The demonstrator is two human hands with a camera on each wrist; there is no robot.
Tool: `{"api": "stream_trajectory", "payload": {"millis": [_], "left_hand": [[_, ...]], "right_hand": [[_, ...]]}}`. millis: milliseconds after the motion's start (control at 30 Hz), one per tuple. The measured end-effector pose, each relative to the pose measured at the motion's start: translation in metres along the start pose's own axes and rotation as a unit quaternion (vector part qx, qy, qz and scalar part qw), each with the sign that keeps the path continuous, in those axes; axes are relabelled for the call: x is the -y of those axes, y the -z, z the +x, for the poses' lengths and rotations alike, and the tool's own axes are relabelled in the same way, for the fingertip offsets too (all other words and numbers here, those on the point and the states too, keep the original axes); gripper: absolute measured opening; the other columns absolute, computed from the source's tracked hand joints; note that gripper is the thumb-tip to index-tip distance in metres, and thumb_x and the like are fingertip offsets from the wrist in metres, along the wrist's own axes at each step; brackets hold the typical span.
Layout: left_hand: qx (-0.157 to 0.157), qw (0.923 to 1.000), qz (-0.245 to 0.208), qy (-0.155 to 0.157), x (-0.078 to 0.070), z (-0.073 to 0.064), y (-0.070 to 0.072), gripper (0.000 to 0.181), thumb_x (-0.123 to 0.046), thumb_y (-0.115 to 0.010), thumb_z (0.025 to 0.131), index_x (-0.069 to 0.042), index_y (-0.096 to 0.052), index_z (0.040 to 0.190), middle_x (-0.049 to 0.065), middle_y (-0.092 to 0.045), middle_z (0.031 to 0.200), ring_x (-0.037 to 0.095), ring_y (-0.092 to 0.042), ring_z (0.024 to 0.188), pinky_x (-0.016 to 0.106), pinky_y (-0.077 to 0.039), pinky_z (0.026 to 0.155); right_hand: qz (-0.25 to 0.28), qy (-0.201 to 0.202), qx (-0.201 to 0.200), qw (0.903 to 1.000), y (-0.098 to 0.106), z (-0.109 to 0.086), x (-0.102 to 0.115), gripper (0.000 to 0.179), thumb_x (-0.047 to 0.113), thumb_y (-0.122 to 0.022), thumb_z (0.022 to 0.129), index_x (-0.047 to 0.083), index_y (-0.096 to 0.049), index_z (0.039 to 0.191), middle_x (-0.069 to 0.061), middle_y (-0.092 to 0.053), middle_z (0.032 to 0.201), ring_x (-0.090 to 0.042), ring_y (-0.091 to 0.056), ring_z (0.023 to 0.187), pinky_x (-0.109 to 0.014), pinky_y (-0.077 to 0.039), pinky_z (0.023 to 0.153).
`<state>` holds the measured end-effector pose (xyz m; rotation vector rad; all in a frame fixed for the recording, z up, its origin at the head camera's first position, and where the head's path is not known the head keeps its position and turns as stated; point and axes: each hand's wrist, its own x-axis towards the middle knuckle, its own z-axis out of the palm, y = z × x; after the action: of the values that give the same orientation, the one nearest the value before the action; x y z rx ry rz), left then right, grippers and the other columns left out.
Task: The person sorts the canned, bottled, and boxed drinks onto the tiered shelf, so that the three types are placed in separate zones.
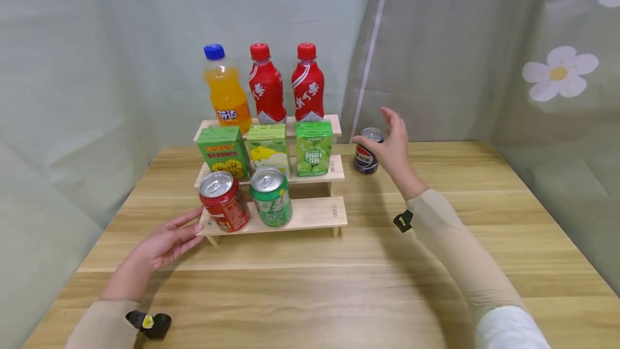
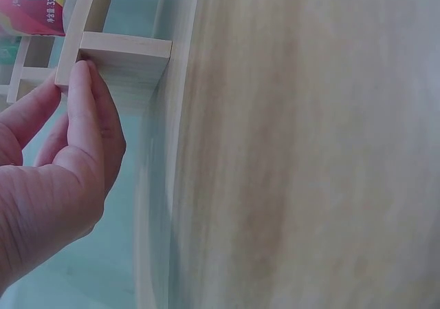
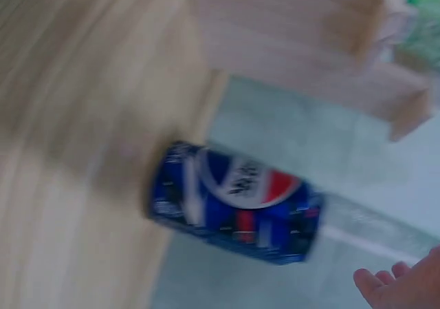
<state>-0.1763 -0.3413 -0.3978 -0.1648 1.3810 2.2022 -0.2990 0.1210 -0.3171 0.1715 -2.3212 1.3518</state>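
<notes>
A three-tier wooden display rack (image 1: 310, 213) stands on the table. My left hand (image 1: 167, 242) pinches the left end of its lowest shelf (image 2: 69, 54) between thumb and fingers. On that shelf are a red Coke can (image 1: 225, 203) and a green soda can (image 1: 272, 201). A dark blue Pepsi can (image 1: 366, 155) stands upright on the table, right of the rack. Beside it is my right hand (image 1: 394, 147), thumb and fingers spread apart. In the right wrist view, the fingertips (image 3: 385, 281) are clear of the blurred Pepsi can (image 3: 237, 202).
Three juice cartons (image 1: 314, 149) line the middle shelf. An orange soda bottle (image 1: 227, 93) and two red-labelled bottles (image 1: 308, 88) stand on the top one. The wooden table (image 1: 310, 290) ends at a grey-green curtain (image 1: 426, 58) behind the rack.
</notes>
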Motion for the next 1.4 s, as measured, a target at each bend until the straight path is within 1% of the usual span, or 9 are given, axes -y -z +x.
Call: {"api": "stream_trajectory", "payload": {"millis": [133,267,467,600,700,967,1167,1300,1400], "left_hand": [[-0.001,1.0,-0.002,-0.001,0.001,0.001,0.0,0.038,-0.001,-0.048,0.098,-0.03,-0.072,0.105,0.0,-0.067,0.103,0.011,-0.067,0.094,0.021,-0.056,0.087],[-0.001,1.0,-0.007,0.003,0.001,0.001,0.001,0.037,-0.002,-0.048,0.098,-0.029,-0.072,0.106,0.001,-0.067,0.104,0.012,-0.067,0.095,0.022,-0.056,0.088],[-0.013,0.9999,-0.007,0.009,0.0,-0.002,-0.001,0.037,-0.002,-0.048,0.098,-0.03,-0.072,0.104,0.002,-0.067,0.104,0.013,-0.067,0.094,0.022,-0.056,0.087],[-0.012,0.9998,-0.011,0.01,0.0,-0.001,-0.001,0.036,-0.003,-0.049,0.098,-0.029,-0.072,0.105,0.001,-0.067,0.104,0.013,-0.067,0.095,0.023,-0.056,0.088],[-0.012,0.9998,-0.012,0.011,0.001,-0.001,-0.001,0.036,-0.003,-0.048,0.098,-0.029,-0.072,0.105,0.001,-0.067,0.104,0.013,-0.067,0.095,0.023,-0.056,0.088],[-0.023,0.9996,-0.014,0.01,0.0,-0.001,-0.001,0.035,-0.003,-0.05,0.097,-0.029,-0.072,0.104,0.001,-0.068,0.103,0.013,-0.067,0.095,0.023,-0.056,0.087],[-0.022,0.9996,-0.014,0.011,0.0,-0.002,-0.002,0.035,-0.003,-0.049,0.098,-0.029,-0.072,0.104,0.001,-0.067,0.104,0.013,-0.067,0.095,0.023,-0.056,0.088],[-0.02,0.9997,-0.008,0.008,0.0,-0.002,-0.002,0.035,-0.003,-0.05,0.098,-0.03,-0.072,0.104,0.001,-0.067,0.104,0.013,-0.067,0.095,0.022,-0.056,0.088],[-0.015,0.9999,-0.006,0.004,0.0,-0.001,-0.003,0.036,-0.002,-0.05,0.097,-0.03,-0.072,0.104,0.001,-0.067,0.103,0.013,-0.067,0.094,0.022,-0.056,0.088]], "right_hand": [[0.006,-0.058,0.011,0.9982,-0.008,0.008,-0.022,0.092,0.023,-0.084,0.072,0.004,-0.031,0.145,-0.018,-0.034,0.146,-0.033,-0.033,0.134,-0.043,-0.032,0.115],[0.036,-0.106,0.017,0.9935,-0.015,0.012,-0.043,0.093,0.024,-0.082,0.075,0.005,-0.027,0.147,-0.017,-0.031,0.149,-0.033,-0.031,0.136,-0.041,-0.028,0.117],[0.083,-0.145,0.037,0.9852,-0.023,0.013,-0.065,0.093,0.018,-0.08,0.077,0.007,-0.022,0.149,-0.022,-0.03,0.15,-0.034,-0.03,0.138,-0.044,-0.027,0.118],[0.104,-0.152,0.041,0.982,-0.027,0.012,-0.077,0.094,0.012,-0.08,0.076,0.005,-0.02,0.149,-0.025,-0.035,0.146,-0.034,-0.034,0.136,-0.045,-0.027,0.118],[0.107,-0.158,0.046,0.9805,-0.029,0.011,-0.084,0.093,0.009,-0.078,0.077,0.003,-0.019,0.148,-0.025,-0.036,0.144,-0.035,-0.035,0.135,-0.044,-0.027,0.118],[0.111,-0.161,0.066,0.9785,-0.029,0.01,-0.086,0.083,0.01,-0.076,0.079,-0.001,-0.025,0.144,-0.026,-0.039,0.14,-0.038,-0.04,0.131,-0.045,-0.033,0.115],[0.077,-0.171,0.097,0.9774,-0.02,0.007,-0.081,0.085,0.009,-0.076,0.079,-0.003,-0.024,0.145,-0.027,-0.038,0.141,-0.038,-0.038,0.132,-0.046,-0.032,0.116],[0.053,-0.167,0.108,0.9786,-0.015,0.002,-0.078,0.083,0.01,-0.076,0.079,-0.006,-0.026,0.144,-0.028,-0.039,0.141,-0.039,-0.038,0.133,-0.047,-0.031,0.116],[0.051,-0.166,0.113,0.9783,-0.01,-0.003,-0.075,0.081,0.009,-0.076,0.078,-0.006,-0.029,0.143,-0.028,-0.041,0.14,-0.039,-0.039,0.131,-0.046,-0.032,0.116]]}}
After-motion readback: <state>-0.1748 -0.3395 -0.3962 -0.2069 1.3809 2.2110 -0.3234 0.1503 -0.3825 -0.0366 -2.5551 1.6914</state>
